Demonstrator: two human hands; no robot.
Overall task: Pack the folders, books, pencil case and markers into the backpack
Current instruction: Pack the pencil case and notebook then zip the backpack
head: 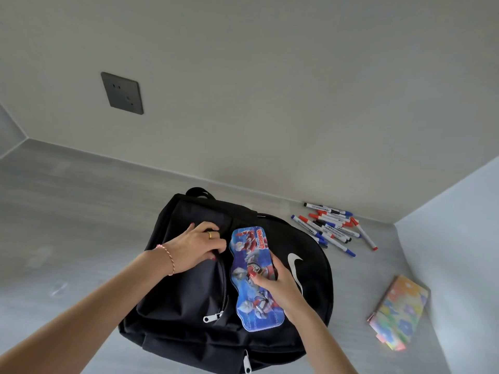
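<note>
A black backpack (183, 300) lies flat on the grey surface in the middle of the head view. My left hand (198, 245) grips the edge of its front pocket opening. My right hand (275, 283) holds a blue cartoon pencil case (251, 255) by its right edge, over the backpack beside that pocket. Several markers (333, 228) with red, blue and black caps lie loose to the right of the backpack near the wall. A colourful flowered book (399, 311) lies further right and nearer to me.
A grey wall rises right behind the backpack, with a dark socket plate (122, 93) on it. A second pale wall (459, 225) closes the right side. Two silver zipper pulls (213, 317) show on the backpack's near side.
</note>
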